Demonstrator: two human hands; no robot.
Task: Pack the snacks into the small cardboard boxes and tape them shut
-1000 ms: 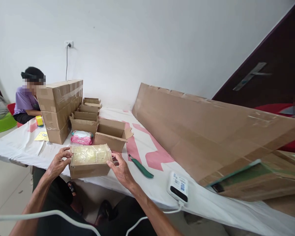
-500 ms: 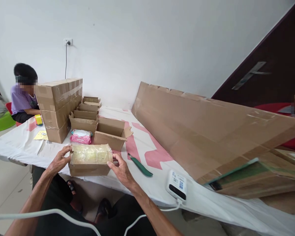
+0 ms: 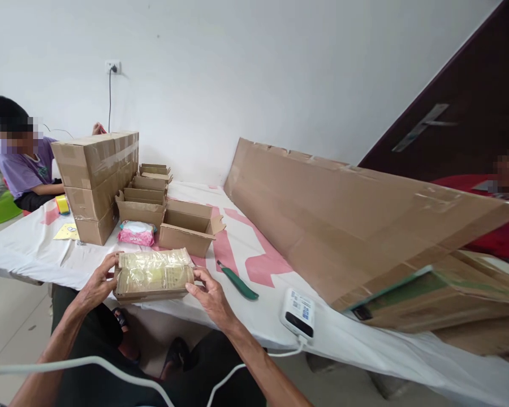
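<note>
Both hands [image 3: 152, 285] grip a box [image 3: 153, 277], its contents blurred.

Stacked cartons [image 3: 95, 181]: sat far-left on table [image 3: 254, 305].
Open boxes [image 3: 146, 195]: stood beside them.
Green knife [image 3: 237, 281]: lay near power bank [image 3: 297, 312].

Both forearms are bare from elbow to wrist, with no sleeves, watch, bracelet or ring showing on either one. The left hand [image 3: 96, 287] and the right hand [image 3: 212, 298] wear no gloves. Below the arms, near the bottom edge, the lap is covered in dark, almost black cloth (trousers or shorts, the cut cannot be told). A white cable [image 3: 89, 364] runs across the near left, in front of the body.
</note>
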